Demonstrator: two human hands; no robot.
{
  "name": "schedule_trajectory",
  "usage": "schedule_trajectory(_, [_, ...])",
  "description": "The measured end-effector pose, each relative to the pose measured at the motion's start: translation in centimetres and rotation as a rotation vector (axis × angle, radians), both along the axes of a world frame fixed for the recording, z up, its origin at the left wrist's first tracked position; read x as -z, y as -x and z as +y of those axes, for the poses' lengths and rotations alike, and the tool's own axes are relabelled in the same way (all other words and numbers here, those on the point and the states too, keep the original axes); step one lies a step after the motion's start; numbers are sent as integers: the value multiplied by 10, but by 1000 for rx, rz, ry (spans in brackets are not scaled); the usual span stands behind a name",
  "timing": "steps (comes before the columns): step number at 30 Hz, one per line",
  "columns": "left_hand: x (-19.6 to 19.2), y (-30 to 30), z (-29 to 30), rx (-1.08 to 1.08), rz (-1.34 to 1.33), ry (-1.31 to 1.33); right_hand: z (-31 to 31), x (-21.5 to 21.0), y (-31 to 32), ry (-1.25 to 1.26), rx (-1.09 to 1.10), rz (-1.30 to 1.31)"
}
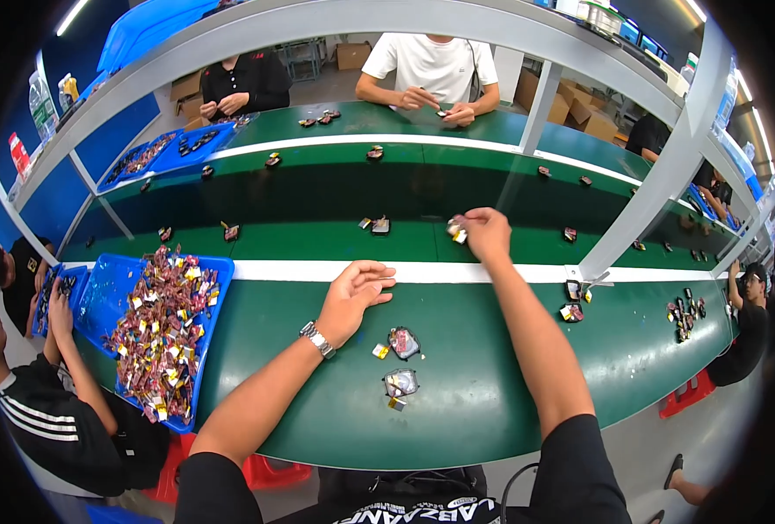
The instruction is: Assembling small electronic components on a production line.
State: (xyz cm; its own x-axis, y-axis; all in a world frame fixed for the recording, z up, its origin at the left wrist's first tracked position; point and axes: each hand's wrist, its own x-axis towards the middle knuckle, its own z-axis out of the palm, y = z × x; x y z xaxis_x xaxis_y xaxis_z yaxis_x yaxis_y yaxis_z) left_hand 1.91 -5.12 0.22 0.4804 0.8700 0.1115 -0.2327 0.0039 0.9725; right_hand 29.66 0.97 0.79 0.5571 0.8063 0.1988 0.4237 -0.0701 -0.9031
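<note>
My right hand (pixel 489 234) reaches over the green conveyor belt, its fingers closed on a small dark unit (pixel 456 230) with a yellow-and-white tag, slightly blurred. My left hand (pixel 356 295), with a metal watch on its wrist, hovers near the white rail; its fingers are stretched out and hold nothing. Between my forearms, on the green worktop, lie two small black-framed units with wires: an upper one (pixel 404 342) with a pinkish part, and a lower one (pixel 399 382) with a greyish face. Each has a yellow-and-white tag beside it.
A blue tray (pixel 227 297) heaped with small wired parts stands at the left. More units ride the belt (pixel 317 240), and a cluster of black units (pixel 685 313) lies at the right. Grey frame posts (pixel 645 175) rise from the line. Several people work around it.
</note>
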Motion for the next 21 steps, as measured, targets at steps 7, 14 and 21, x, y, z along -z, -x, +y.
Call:
schedule_trajectory(7, [1,0,1,0,1,20,-15,13,-26,-147,40,-593])
schedule_trajectory(14, [8,2,2,10,104,-28,-165,-28,101,238,-673,-508])
schedule_trajectory(21, [1,6,6,206,254,-42,-147,-28,100,-101,-828,-554])
